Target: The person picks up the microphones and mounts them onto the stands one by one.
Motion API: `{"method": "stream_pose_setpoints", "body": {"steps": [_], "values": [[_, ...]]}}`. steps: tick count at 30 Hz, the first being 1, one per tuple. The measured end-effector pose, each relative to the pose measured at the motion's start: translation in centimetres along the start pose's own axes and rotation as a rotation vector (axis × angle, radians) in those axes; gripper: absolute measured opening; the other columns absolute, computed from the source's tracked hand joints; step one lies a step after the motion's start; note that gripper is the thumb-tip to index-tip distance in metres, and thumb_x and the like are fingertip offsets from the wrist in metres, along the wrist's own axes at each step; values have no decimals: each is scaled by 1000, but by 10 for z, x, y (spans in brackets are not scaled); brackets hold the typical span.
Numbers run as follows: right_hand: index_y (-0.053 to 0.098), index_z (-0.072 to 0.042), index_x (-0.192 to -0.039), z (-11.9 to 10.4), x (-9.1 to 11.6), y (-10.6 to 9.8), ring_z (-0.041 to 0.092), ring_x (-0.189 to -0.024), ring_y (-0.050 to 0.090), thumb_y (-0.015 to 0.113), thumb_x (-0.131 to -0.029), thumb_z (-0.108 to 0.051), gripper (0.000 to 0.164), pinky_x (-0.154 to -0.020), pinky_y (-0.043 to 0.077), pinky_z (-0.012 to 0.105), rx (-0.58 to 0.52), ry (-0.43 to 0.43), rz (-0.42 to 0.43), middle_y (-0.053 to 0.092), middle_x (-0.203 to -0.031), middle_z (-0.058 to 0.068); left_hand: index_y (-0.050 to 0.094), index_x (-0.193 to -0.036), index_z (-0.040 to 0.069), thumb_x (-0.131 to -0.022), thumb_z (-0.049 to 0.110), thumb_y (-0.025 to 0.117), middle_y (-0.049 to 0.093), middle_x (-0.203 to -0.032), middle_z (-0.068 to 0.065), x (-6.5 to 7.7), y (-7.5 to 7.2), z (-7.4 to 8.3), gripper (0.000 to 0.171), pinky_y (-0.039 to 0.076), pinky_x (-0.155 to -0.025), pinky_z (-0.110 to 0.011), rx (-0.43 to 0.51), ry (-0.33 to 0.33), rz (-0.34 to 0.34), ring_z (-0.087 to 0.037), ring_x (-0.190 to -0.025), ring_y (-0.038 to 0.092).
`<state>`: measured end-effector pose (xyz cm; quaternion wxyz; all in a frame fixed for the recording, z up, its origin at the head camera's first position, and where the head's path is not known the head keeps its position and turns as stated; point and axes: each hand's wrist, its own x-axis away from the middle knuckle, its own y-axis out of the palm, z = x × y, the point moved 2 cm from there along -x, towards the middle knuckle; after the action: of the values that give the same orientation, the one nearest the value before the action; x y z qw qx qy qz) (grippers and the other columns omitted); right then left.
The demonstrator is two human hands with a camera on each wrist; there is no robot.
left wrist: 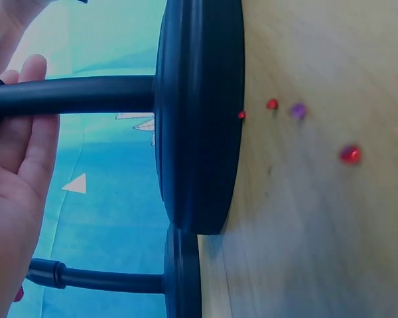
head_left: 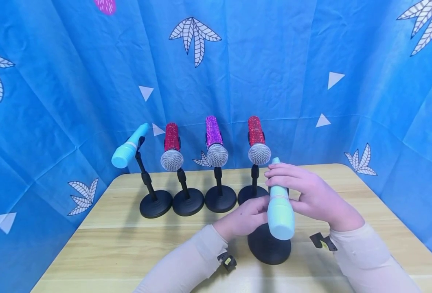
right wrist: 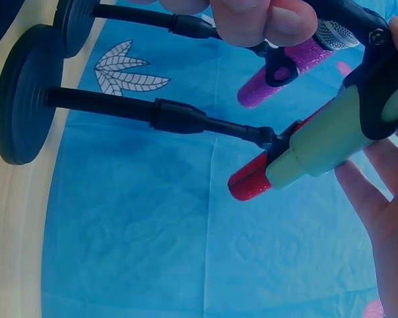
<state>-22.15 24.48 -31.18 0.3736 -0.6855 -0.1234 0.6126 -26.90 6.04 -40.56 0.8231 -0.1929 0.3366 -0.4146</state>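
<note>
A light-blue microphone (head_left: 281,215) sits on a black desk stand with a round base (head_left: 268,246), its head pointing toward me. My right hand (head_left: 311,191) holds the microphone's body, fingers over the top and thumb at the side. The left hand (head_left: 243,219) grips the stand below the microphone; in the left wrist view its fingers lie behind the black pole (left wrist: 99,96). In the right wrist view the microphone's narrow tail, pale green there, passes through a black clip (right wrist: 385,79). The microphone hides part of both hands in the head view.
Behind stands a row of microphones on black stands: a light-blue one (head_left: 126,152), a red one (head_left: 172,138), a purple one (head_left: 213,132) and another red one (head_left: 256,132). Several small red and purple beads (left wrist: 350,154) lie on the wooden table (head_left: 128,248). A blue curtain (head_left: 267,73) surrounds the table.
</note>
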Motion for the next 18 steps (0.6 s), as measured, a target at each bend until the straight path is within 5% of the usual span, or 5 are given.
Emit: {"method": "stream_pose_setpoints", "body": {"steps": [8, 12, 18], "values": [[70, -13, -124, -2, 0, -2, 30, -124, 59, 60, -102, -40, 37, -114, 35, 33, -16, 38, -10, 65, -129, 12, 54, -126, 5, -97, 13, 67, 66, -116, -2, -2, 6, 0, 33, 50, -92, -24, 109, -88, 88, -3, -102, 62], [70, -15, -125, -2, 1, -3, 30, -124, 58, 58, -102, -43, 38, -114, 34, 31, -18, 71, -32, 65, -131, 9, 54, -135, 11, -102, 22, 60, 63, -124, 3, 1, 6, -2, 35, 47, -99, -27, 172, -119, 21, -5, -113, 59], [70, -15, -125, -2, 2, -2, 29, -124, 58, 58, -102, -43, 38, -114, 34, 30, -5, 67, -38, 64, -131, 9, 59, -134, 14, -106, 27, 50, 65, -124, 5, 4, -2, -3, 32, 46, -101, -29, 206, -79, -72, -6, -116, 58]]}}
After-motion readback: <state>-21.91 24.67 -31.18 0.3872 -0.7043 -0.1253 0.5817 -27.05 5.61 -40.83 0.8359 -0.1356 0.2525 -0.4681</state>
